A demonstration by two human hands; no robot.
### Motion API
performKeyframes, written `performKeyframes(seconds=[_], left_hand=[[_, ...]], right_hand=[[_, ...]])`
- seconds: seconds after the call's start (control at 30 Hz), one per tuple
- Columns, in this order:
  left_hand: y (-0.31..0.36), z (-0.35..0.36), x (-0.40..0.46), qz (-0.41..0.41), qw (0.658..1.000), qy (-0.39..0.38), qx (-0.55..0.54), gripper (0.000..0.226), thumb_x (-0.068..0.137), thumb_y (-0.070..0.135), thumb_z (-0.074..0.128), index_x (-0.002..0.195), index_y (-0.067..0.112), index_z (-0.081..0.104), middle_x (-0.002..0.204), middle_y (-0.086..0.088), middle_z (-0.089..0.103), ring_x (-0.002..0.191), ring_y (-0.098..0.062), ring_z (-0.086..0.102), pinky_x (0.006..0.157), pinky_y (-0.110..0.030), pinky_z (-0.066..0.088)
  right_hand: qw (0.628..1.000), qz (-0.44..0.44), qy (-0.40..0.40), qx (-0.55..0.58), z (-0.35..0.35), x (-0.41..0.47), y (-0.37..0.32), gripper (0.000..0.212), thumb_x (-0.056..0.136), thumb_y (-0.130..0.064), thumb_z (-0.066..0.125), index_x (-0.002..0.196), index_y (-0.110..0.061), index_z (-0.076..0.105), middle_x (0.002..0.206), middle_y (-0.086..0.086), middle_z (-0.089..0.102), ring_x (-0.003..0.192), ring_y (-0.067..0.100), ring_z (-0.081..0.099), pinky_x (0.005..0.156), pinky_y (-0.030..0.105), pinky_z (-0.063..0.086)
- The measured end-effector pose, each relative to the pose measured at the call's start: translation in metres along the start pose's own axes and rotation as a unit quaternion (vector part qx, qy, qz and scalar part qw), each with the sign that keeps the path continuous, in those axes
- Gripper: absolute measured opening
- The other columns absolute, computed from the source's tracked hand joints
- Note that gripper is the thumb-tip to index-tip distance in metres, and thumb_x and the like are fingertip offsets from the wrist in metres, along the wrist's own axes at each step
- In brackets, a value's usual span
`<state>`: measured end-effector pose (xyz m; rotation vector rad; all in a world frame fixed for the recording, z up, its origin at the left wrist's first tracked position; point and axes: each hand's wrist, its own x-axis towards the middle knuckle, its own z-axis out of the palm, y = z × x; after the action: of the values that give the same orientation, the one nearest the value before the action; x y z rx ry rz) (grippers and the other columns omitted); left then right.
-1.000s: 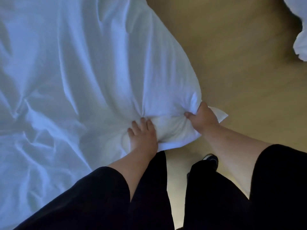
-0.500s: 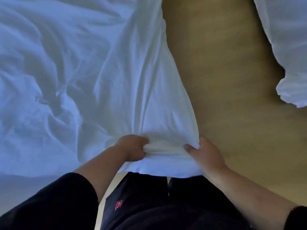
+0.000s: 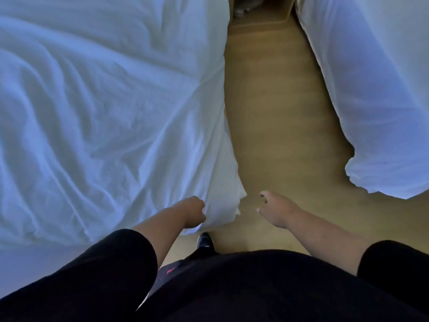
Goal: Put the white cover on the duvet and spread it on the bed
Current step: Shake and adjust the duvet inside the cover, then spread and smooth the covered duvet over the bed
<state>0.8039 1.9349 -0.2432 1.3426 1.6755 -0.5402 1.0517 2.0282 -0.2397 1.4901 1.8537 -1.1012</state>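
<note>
The white covered duvet lies rumpled across the bed on the left, and its near right corner hangs at the bed's edge. My left hand is curled into a fist right against that corner; its fingertips are hidden, so a grip on the fabric is unclear. My right hand hovers over the floor to the right of the corner. It holds nothing, its fingers loosely spread and apart from the duvet.
A strip of wooden floor runs between this bed and a second white-covered bed on the right. A wooden nightstand stands at the far end of the aisle. My black shoe is by the bed's corner.
Both hands gripped the duvet corner before. My right hand has let go and moved right, off the fabric. The corner now rests at the bed's edge, and the view has lifted along the aisle.
</note>
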Motion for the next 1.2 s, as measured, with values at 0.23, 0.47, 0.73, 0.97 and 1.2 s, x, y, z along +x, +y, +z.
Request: performKeyframes(seconds=[0.23,0.47,0.73,0.97,1.2], left_hand=[[0.078,-0.107,0.026,0.026,0.994,0.101,-0.020,0.055,0.100,0.029,0.043,0.153,0.020,0.034,0.160,0.000,0.027,0.144,-0.022,0.033,0.115,-0.036,0.032],[0.190,-0.166,0.073,-0.013,0.990,0.127,-0.056,0.048,0.099,0.027,0.045,0.145,0.014,0.047,0.151,-0.004,0.043,0.136,-0.024,0.043,0.108,-0.035,0.037],[0.262,-0.238,0.094,-0.036,0.975,0.168,-0.141,0.044,0.096,0.022,0.050,0.137,0.006,0.051,0.142,-0.010,0.050,0.120,-0.023,0.052,0.103,-0.035,0.041],[0.245,-0.302,0.145,-0.077,0.956,0.201,-0.198,0.046,0.097,0.027,0.049,0.139,0.009,0.051,0.141,-0.008,0.050,0.126,-0.025,0.052,0.102,-0.035,0.042],[0.207,-0.429,0.229,-0.078,0.955,0.186,-0.219,0.051,0.097,0.028,0.051,0.144,0.008,0.044,0.147,-0.008,0.043,0.125,-0.023,0.050,0.105,-0.035,0.042]], right_hand=[[0.992,-0.069,0.101,0.032,-0.115,-0.004,0.026,0.068,0.100,-0.037,0.055,0.158,-0.022,0.023,0.160,0.003,0.033,0.144,0.023,0.036,0.111,0.033,0.033],[0.985,-0.121,0.121,-0.013,-0.242,0.030,0.103,0.067,0.099,-0.036,0.056,0.157,-0.020,0.027,0.160,0.004,0.034,0.144,0.023,0.035,0.112,0.033,0.033],[0.976,-0.162,0.134,-0.062,-0.372,0.059,0.137,0.066,0.100,-0.036,0.055,0.157,-0.020,0.027,0.160,0.003,0.033,0.145,0.022,0.035,0.111,0.031,0.033],[0.974,-0.176,0.097,-0.104,-0.437,0.140,0.102,0.068,0.099,-0.040,0.056,0.157,-0.018,0.028,0.162,0.005,0.029,0.148,0.023,0.030,0.117,0.036,0.030],[0.976,-0.143,0.107,-0.124,-0.544,0.249,0.053,0.067,0.101,-0.042,0.052,0.156,-0.010,0.030,0.163,0.008,0.025,0.146,0.023,0.033,0.116,0.034,0.031]])
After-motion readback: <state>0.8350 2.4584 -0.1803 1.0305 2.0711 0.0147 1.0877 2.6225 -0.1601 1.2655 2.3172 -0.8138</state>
